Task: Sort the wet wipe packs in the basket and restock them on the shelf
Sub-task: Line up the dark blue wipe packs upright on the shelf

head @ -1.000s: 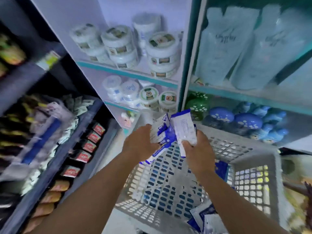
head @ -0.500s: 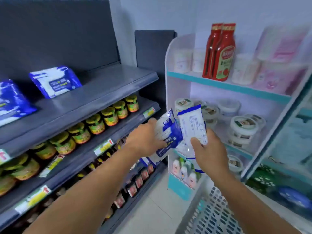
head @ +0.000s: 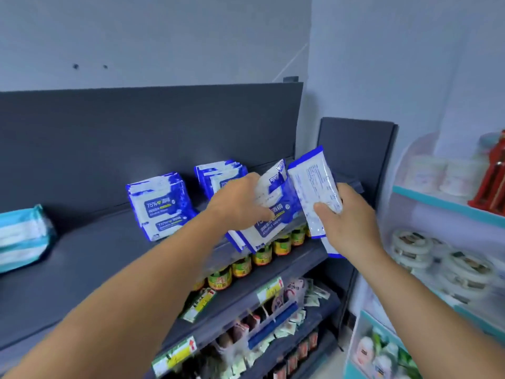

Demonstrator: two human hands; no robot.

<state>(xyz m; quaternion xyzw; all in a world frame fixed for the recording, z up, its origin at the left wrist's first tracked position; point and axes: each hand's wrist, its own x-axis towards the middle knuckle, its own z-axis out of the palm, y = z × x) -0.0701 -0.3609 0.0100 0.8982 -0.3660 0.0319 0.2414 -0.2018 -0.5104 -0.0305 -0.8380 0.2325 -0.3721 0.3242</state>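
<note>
partly restocked: two stacks of blue wet wipe packs (head: 161, 206) already standing on grey top shelf (head: 90, 258). left hand (head: 240, 199) gripping several packs (head: 269, 214), right hand (head: 352, 217) pinching another pack (head: 317, 187), unshelved.

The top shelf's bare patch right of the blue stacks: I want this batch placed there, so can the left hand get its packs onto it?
Probably yes: the left hand holds its packs just before the stacks, with nothing between it and the top shelf.
</note>
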